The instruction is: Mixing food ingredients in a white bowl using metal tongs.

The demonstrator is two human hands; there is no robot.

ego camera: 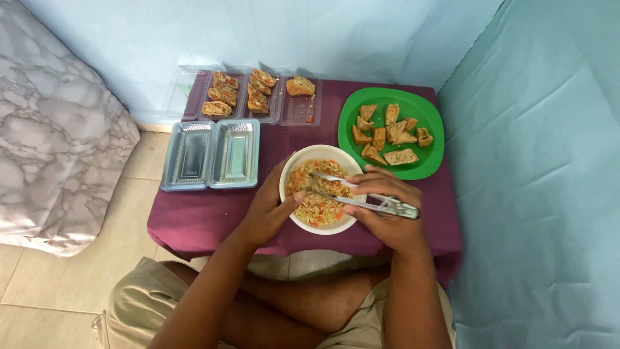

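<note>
The right hand is covering the handle end of the metal tongs, so the grip itself is not showing, and the tong tips are sinking into the rice mix, too small to tell whether they are pinching anything. The left hand is hiding the bowl rim at nine o'clock. The bowl is masking part of the surface. The marbled bedding is running off the left edge. The filling in the far rolls is too small to make out.
</note>
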